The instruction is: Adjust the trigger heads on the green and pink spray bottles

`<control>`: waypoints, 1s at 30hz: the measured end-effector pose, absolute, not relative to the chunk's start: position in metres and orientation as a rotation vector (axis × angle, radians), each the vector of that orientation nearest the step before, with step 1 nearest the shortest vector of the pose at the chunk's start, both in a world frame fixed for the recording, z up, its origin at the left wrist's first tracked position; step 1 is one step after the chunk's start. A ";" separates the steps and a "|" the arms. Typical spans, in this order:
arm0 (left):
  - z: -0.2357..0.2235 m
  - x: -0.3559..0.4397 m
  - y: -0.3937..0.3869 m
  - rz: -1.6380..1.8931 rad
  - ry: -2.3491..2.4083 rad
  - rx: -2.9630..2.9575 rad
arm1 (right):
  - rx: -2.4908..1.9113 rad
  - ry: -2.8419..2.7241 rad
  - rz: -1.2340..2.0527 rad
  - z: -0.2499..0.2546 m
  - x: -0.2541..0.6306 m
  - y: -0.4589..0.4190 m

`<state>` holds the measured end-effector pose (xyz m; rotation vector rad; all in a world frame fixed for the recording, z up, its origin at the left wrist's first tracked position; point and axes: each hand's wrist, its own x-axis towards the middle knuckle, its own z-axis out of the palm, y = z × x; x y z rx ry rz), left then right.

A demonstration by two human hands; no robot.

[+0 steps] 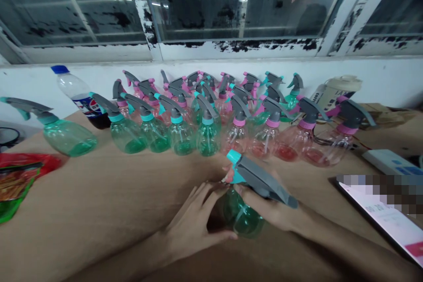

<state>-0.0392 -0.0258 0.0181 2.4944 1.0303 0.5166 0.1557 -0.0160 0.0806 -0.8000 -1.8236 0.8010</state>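
Note:
In front of me a green spray bottle [246,218] with a grey and turquoise trigger head stands slightly tilted. My right hand [267,207] grips it around the neck and shoulder, below the spray head. My left hand [194,213] is cupped at the bottle's left side with fingers and thumb apart. Its fingertips reach the upper part and its thumb tip lies by the base; a gap shows between palm and bottle. Behind, a front row holds green bottles [183,141] with turquoise collars and pink bottles [236,141] with pink collars, each with a little liquid.
More spray bottles [178,92] crowd behind the row against the wall. At left are a Pepsi bottle [87,103] and a red and green packet [20,180]. At right lie a lit phone [383,220], a white box [390,161], a cream container [340,90] and brown paper [386,116].

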 end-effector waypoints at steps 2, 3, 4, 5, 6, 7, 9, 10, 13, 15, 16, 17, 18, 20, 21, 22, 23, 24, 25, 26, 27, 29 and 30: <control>0.018 -0.039 -0.026 0.502 1.034 2.501 | -0.783 -1.828 0.830 0.080 0.157 -0.016; 0.018 -0.039 -0.027 0.497 1.039 2.502 | -0.772 -1.826 0.855 0.080 0.158 -0.015; 0.018 -0.039 -0.027 0.494 1.048 2.502 | -0.763 -1.824 0.890 0.080 0.158 -0.015; 0.018 -0.039 -0.027 0.492 1.060 2.502 | -0.754 -1.824 0.925 0.079 0.159 -0.015; 0.018 -0.039 -0.027 0.489 1.072 2.503 | -0.746 -1.819 0.948 0.078 0.159 -0.014; 0.018 -0.039 -0.027 0.481 1.083 2.505 | -0.744 -1.811 0.960 0.078 0.159 -0.014; 0.017 -0.039 -0.027 0.469 1.093 2.508 | -0.744 -1.789 0.955 0.077 0.159 -0.015; 0.017 -0.039 -0.027 0.466 1.089 2.509 | -0.751 -1.777 0.953 0.077 0.159 -0.015; 0.017 -0.039 -0.027 0.445 1.086 2.499 | -0.771 -1.757 1.003 0.078 0.157 -0.017; 0.017 -0.039 -0.028 0.432 1.088 2.491 | -0.773 -1.749 1.020 0.080 0.156 -0.018; 0.017 -0.038 -0.028 0.435 1.086 2.490 | -0.772 -1.746 1.010 0.081 0.156 -0.018; 0.017 -0.038 -0.028 0.445 1.084 2.489 | -0.772 -1.747 0.997 0.081 0.156 -0.018; 0.017 -0.038 -0.028 0.460 1.080 2.492 | -0.777 -1.753 0.990 0.081 0.156 -0.018; 0.017 -0.038 -0.028 0.488 1.073 2.501 | -0.776 -1.778 1.001 0.081 0.157 -0.018; 0.017 -0.038 -0.027 0.492 1.070 2.504 | -0.767 -1.794 1.013 0.081 0.158 -0.017; 0.017 -0.039 -0.027 0.493 1.071 2.505 | -0.755 -1.811 1.021 0.081 0.159 -0.016; 0.017 -0.039 -0.027 0.489 1.070 2.504 | -0.746 -1.823 1.023 0.081 0.159 -0.015; 0.016 -0.039 -0.027 0.483 1.068 2.503 | -0.738 -1.830 1.015 0.080 0.160 -0.014; 0.016 -0.039 -0.027 0.478 1.066 2.504 | -0.735 -1.835 1.004 0.080 0.160 -0.014; 0.015 -0.040 -0.027 0.474 1.064 2.507 | -0.738 -1.834 0.994 0.079 0.160 -0.014; 0.015 -0.040 -0.027 0.475 1.060 2.514 | -0.742 -1.832 0.993 0.078 0.161 -0.014; 0.014 -0.040 -0.027 0.487 1.050 2.534 | -0.767 -1.821 0.995 0.075 0.162 -0.015; 0.014 -0.040 -0.027 0.496 1.046 2.543 | -0.781 -1.817 0.989 0.073 0.162 -0.015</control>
